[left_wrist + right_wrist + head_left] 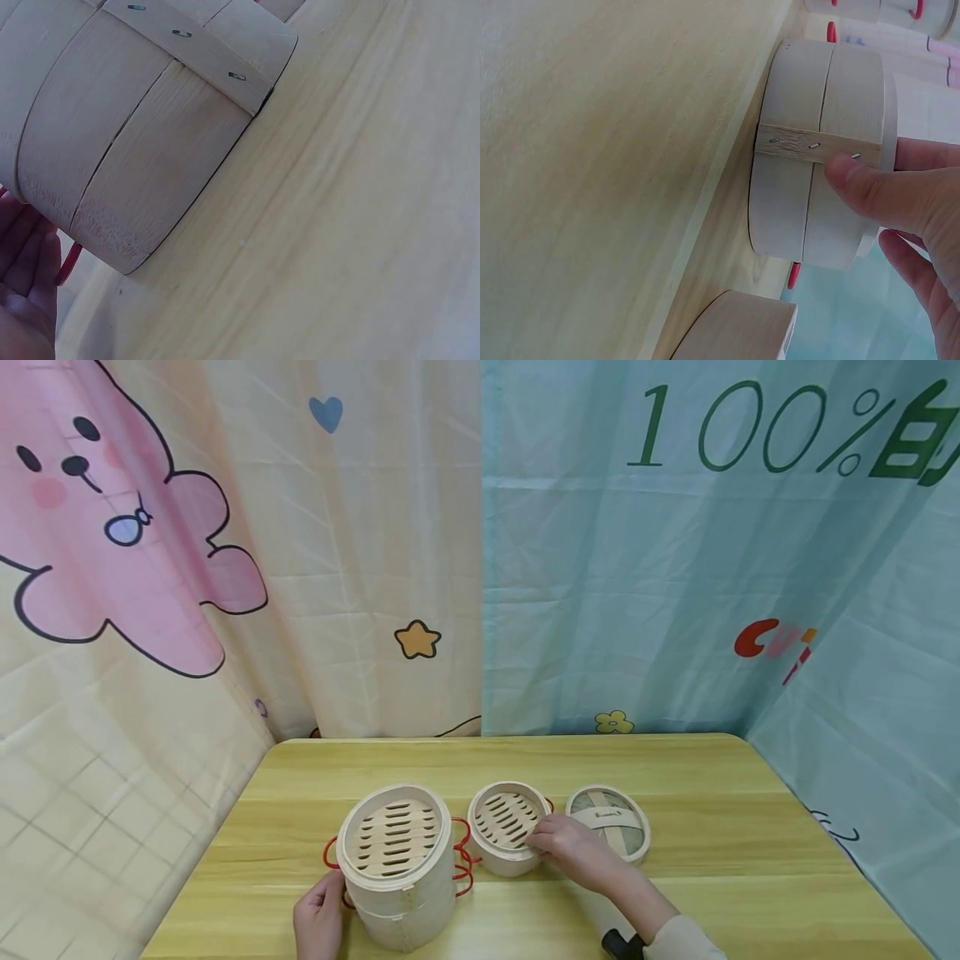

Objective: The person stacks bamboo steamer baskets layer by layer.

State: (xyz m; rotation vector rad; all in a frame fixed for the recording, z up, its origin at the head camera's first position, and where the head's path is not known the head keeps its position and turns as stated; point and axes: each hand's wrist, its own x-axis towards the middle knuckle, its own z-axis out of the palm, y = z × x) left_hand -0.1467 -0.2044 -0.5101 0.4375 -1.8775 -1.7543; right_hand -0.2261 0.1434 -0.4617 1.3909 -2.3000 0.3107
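Note:
A tall bamboo steamer stack [405, 910] with a slatted top stands left of centre. My left hand [318, 914] is against its left side, close by the red handles; in the left wrist view the left hand [30, 277] has its fingers at the lower wall beside a red loop [69, 264]. To the right stands a small bamboo steamer [510, 867], slats facing up. My right hand [573, 847] grips its right rim; in the right wrist view the thumb presses the stapled seam of the small steamer [787, 195] while the fingers reach over the rim.
A round woven lid [626, 839] with a strap across it lies right of the small steamer, partly behind my right hand. Everything stands on a wood-grain table [712, 810]. Printed curtains [420, 527] hang along its back and sides.

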